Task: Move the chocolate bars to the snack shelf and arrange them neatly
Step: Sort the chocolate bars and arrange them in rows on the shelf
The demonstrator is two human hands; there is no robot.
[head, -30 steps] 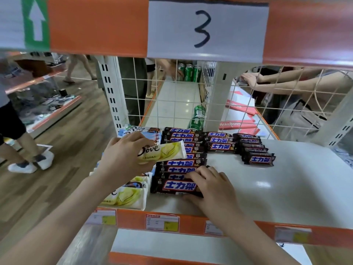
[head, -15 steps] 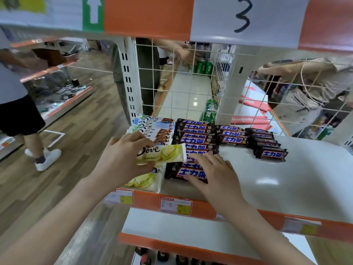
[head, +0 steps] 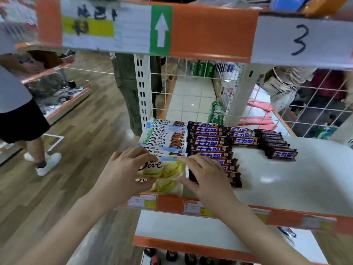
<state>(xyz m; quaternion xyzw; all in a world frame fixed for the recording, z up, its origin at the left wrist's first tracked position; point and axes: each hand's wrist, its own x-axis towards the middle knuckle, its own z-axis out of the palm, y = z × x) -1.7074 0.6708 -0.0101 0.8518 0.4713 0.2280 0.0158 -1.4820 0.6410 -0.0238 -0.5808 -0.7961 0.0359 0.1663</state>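
My left hand [head: 122,175] grips a yellow-and-white Dove bar [head: 164,167] at the front left of the white snack shelf [head: 305,184], just above another Dove bar [head: 166,185] lying there. A row of white Dove bars [head: 166,136] runs back behind it. My right hand [head: 206,176] lies with straight fingers over the front of the dark brown bar row [head: 210,142], its fingertips touching the Dove bar's right end. More dark bars [head: 244,140] and a short stack of dark bars [head: 278,148] lie further right.
An orange shelf rail with a sign reading 3 [head: 299,40] hangs close above. A wire mesh back [head: 191,88] and a white upright post [head: 142,88] bound the shelf. People stand in the aisle at left [head: 17,104] and behind the mesh. A lower shelf [head: 191,228] sits below.
The view swung left. My left hand lowered the Dove bar toward the front of the Dove row. My right hand slid left off the brown bars to the Dove bar's end.
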